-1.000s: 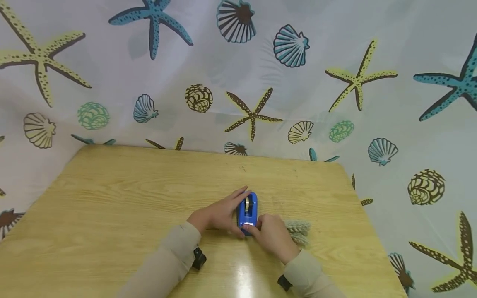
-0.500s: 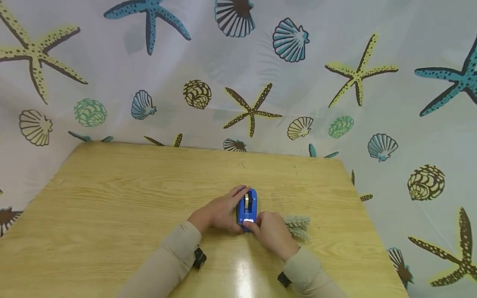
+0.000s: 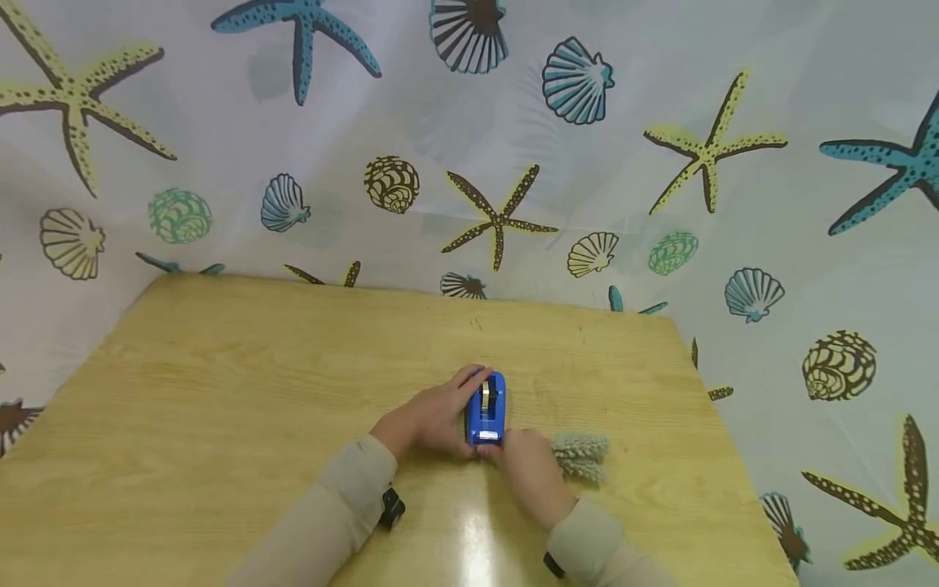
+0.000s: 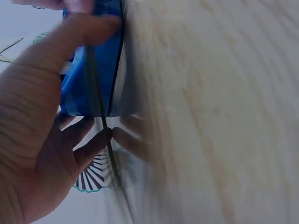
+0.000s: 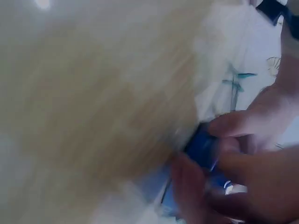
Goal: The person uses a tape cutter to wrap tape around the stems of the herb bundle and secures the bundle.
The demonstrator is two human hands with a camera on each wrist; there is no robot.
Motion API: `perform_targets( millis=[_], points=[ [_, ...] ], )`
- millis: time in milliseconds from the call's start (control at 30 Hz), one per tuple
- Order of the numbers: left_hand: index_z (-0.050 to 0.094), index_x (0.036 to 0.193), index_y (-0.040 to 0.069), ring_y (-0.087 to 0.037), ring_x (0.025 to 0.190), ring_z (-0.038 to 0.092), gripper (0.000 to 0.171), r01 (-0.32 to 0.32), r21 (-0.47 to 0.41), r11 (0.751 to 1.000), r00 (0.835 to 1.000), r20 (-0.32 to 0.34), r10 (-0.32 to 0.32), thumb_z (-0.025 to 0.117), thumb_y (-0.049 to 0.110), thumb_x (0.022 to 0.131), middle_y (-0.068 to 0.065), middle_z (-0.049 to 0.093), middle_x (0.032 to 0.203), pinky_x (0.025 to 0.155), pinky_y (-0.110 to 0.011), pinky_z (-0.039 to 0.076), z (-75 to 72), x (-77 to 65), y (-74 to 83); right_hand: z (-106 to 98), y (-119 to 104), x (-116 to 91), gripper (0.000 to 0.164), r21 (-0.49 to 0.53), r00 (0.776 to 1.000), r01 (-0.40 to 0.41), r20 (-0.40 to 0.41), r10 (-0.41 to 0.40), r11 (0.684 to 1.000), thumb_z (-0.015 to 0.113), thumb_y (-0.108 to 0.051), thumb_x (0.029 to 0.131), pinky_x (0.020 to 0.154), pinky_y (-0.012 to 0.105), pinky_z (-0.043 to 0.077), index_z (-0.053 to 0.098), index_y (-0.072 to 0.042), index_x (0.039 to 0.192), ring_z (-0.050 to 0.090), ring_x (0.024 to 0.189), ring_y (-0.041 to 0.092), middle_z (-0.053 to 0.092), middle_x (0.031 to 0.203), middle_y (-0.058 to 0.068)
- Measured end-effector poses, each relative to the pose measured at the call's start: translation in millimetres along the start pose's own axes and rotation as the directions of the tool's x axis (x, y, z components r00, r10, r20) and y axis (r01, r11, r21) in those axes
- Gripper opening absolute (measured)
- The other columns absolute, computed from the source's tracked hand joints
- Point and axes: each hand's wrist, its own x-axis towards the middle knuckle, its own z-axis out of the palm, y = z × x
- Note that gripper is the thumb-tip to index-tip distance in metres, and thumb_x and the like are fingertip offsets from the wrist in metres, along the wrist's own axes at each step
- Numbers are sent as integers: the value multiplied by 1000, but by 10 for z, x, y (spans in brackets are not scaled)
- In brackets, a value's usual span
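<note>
A blue tape dispenser (image 3: 487, 427) with a roll of tape in it sits in front of me in the head view. My left hand (image 3: 438, 420) grips its left side, fingers reaching toward the far end and thumb near the front. At the near right corner my right hand (image 3: 534, 477) has its fingers curled, thumb tip right at the front end. The right wrist view, blurred, shows the dispenser's blue body (image 5: 201, 144) between fingertips. In the left wrist view a thin stem (image 4: 111, 151) crosses in front of the dispenser and past my left fingers.
Pale green wheat-like ears (image 3: 582, 455) lie on the table to the right of my right hand. The wood-grain table (image 3: 257, 367) meets a cloth (image 3: 330, 163) printed with shells and starfish at its back and sides.
My right hand has shifted slightly toward me, its thumb sliding from the dispenser's front top down to the front edge. The left hand keeps its hold.
</note>
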Motion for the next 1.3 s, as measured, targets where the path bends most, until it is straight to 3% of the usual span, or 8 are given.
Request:
perform_targets(
  millis=[333, 467, 567, 700, 800, 900, 1033, 1300],
  points=[
    [4, 162, 15, -32, 142, 41, 131, -9, -15, 1000, 1000, -26, 9, 90, 43, 68, -10, 6, 169, 113, -44, 41, 32, -45, 18, -3, 59, -14, 36, 46, 999, 22, 28, -23, 999, 71, -34, 92, 40, 22, 34, 63, -6, 71, 41, 44, 7, 53, 54, -3],
    [-4, 161, 12, -31, 153, 21, 136, 13, -93, 996, 999, -35, -16, 89, 49, 70, -12, -1, 169, 119, -42, 32, 53, -125, 42, -34, 100, -15, 39, 61, 999, 21, 29, -23, 998, 72, -36, 92, 41, 22, 35, 62, -8, 67, 43, 44, 6, 52, 53, -5],
    [-4, 161, 16, -31, 152, 23, 134, 52, -169, 984, 995, -76, -66, 89, 49, 70, -11, 5, 168, 120, -44, 30, 71, -202, 56, -80, 124, -11, 40, 55, 1000, 29, 2, -30, 998, 73, -38, 90, 41, 22, 36, 63, -10, 63, 43, 45, 6, 53, 53, -6],
    [26, 158, 11, -30, 135, 47, 107, 76, -243, 967, 975, -184, -122, 88, 41, 75, -13, 41, 150, 112, -46, 42, 95, -301, 94, -149, 133, -10, 41, 74, 1000, 20, -2, -20, 997, 72, -40, 91, 42, 22, 35, 63, -13, 62, 42, 45, 6, 53, 53, -6],
    [54, 131, 7, -23, 105, 60, 69, 85, -279, 957, 962, -229, -152, 86, 37, 79, -10, 60, 118, 91, -40, 53, 114, -364, 157, -191, 138, -29, 40, 98, 1000, -9, 21, 7, 995, 71, -41, 91, 43, 23, 35, 62, -14, 64, 43, 46, 6, 54, 55, -7],
    [61, 105, 9, -15, 83, 59, 39, 79, -307, 948, 968, -205, -147, 82, 34, 83, -3, 64, 94, 73, -31, 52, 143, -403, 218, -244, 140, -64, 38, 126, 998, -32, 57, 25, 992, 70, -40, 93, 44, 23, 37, 62, -13, 67, 44, 47, 7, 55, 57, -6],
    [65, 92, 14, -8, 75, 59, 17, 26, -328, 944, 988, -133, -73, 76, 28, 90, 5, 65, 85, 67, -25, 50, 173, -422, 273, -302, 132, -105, 34, 166, 993, -40, 116, 21, 985, 68, -36, 95, 46, 24, 41, 67, -10, 73, 49, 48, 8, 60, 60, -3],
    [71, 80, 15, -7, 66, 56, 14, 12, -366, 930, 986, -148, -71, 74, 22, 91, 6, 67, 76, 59, -22, 48, 264, -455, 295, -267, 103, -136, 29, 179, 990, -62, 134, 38, 982, 70, -34, 94, 47, 25, 44, 71, -9, 77, 52, 51, 9, 64, 65, -3]
  ],
)
